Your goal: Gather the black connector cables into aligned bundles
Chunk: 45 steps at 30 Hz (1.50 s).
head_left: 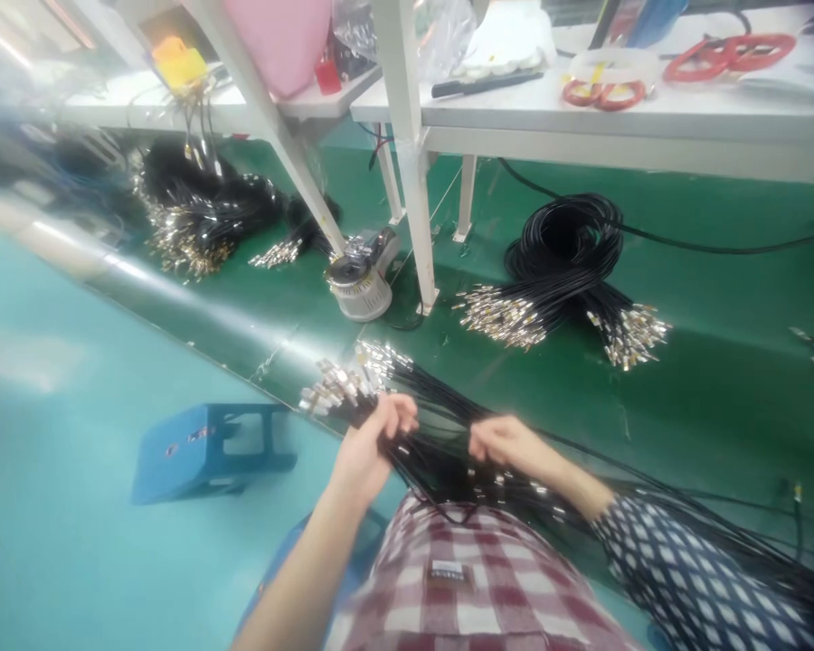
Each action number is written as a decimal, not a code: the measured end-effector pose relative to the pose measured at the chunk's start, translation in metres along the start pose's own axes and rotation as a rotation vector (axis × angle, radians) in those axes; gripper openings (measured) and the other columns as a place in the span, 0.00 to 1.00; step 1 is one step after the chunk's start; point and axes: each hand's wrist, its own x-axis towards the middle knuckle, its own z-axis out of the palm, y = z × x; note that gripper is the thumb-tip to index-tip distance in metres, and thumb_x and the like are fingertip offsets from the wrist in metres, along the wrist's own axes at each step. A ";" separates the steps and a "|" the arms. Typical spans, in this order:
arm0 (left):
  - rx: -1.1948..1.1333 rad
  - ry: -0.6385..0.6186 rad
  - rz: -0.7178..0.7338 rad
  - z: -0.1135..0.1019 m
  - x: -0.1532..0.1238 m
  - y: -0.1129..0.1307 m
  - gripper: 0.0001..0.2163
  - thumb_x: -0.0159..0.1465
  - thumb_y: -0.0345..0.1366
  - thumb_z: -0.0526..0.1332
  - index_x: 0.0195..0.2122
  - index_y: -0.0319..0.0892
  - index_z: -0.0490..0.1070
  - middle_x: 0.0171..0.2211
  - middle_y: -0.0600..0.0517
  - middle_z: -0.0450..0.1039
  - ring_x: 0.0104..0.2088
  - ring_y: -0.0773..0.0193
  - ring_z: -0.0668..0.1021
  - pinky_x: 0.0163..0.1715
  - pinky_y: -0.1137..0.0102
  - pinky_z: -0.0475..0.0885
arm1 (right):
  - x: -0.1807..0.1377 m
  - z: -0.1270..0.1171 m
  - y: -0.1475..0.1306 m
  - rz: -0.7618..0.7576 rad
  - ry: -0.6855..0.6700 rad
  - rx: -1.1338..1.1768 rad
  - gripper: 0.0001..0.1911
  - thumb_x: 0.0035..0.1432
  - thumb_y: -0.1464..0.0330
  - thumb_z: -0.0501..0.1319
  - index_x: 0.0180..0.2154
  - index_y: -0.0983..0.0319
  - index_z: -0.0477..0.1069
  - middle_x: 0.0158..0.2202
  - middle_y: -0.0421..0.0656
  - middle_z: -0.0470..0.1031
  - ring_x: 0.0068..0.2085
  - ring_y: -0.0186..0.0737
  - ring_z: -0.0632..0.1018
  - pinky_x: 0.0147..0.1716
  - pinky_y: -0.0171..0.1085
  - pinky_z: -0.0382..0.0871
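My left hand (373,443) is closed round a bundle of thin black cables (413,461), just behind their silvery connector ends (336,389). To its right, my right hand (506,443) has its fingers curled together over the same cables; what they pinch, if anything, is too small to make out. A second bunch of black cables (448,389) with metal connectors lies on the green floor beyond both hands. More cables run off to the lower right, with small shiny connectors among them near my lap.
A coiled cable bundle (570,244) lies under the white workbench (583,127). Left of it stand a grey-white round device (359,294) and a bench leg (417,217). A blue plastic stool (183,452) is at left. Red-handled scissors (603,93) rest on the bench.
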 end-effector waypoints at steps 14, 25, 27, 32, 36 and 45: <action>-0.125 0.047 -0.083 -0.011 -0.007 -0.004 0.23 0.65 0.41 0.57 0.14 0.41 0.56 0.12 0.57 0.53 0.16 0.72 0.58 0.27 0.69 0.65 | 0.069 0.010 0.041 0.074 0.425 -0.138 0.07 0.55 0.62 0.61 0.31 0.58 0.73 0.37 0.44 0.76 0.45 0.47 0.73 0.45 0.42 0.63; 0.008 0.036 -0.010 0.011 0.010 0.001 0.06 0.60 0.35 0.63 0.33 0.37 0.73 0.23 0.55 0.69 0.13 0.78 0.57 0.20 0.73 0.60 | -0.020 0.001 0.007 -0.103 0.347 0.557 0.15 0.60 0.55 0.57 0.35 0.60 0.62 0.18 0.36 0.70 0.22 0.34 0.69 0.28 0.35 0.62; 0.029 0.036 -0.001 0.018 0.013 0.003 0.12 0.60 0.36 0.63 0.44 0.38 0.72 0.25 0.55 0.70 0.13 0.79 0.57 0.19 0.73 0.60 | -0.035 0.006 0.006 -0.119 0.305 0.590 0.15 0.60 0.55 0.58 0.35 0.60 0.62 0.18 0.36 0.70 0.22 0.34 0.69 0.28 0.35 0.62; -0.035 0.092 0.059 0.032 0.013 0.005 0.14 0.61 0.40 0.64 0.46 0.39 0.71 0.17 0.61 0.59 0.14 0.77 0.56 0.20 0.75 0.60 | -0.059 0.016 0.003 -0.120 0.269 0.485 0.14 0.61 0.56 0.57 0.36 0.59 0.63 0.19 0.36 0.71 0.23 0.35 0.70 0.29 0.36 0.63; -0.103 0.145 0.097 0.037 0.009 0.004 0.16 0.59 0.42 0.65 0.46 0.41 0.72 0.16 0.63 0.53 0.15 0.77 0.55 0.21 0.76 0.59 | -0.069 0.016 0.000 -0.138 0.260 0.403 0.12 0.62 0.57 0.56 0.34 0.59 0.63 0.19 0.37 0.71 0.23 0.35 0.71 0.29 0.37 0.64; -0.103 0.152 0.070 0.038 0.005 0.001 0.09 0.58 0.38 0.67 0.35 0.38 0.73 0.14 0.63 0.50 0.15 0.77 0.56 0.22 0.75 0.61 | -0.087 0.023 0.004 -0.093 0.239 0.402 0.11 0.64 0.58 0.55 0.35 0.59 0.62 0.20 0.36 0.69 0.23 0.34 0.68 0.27 0.35 0.61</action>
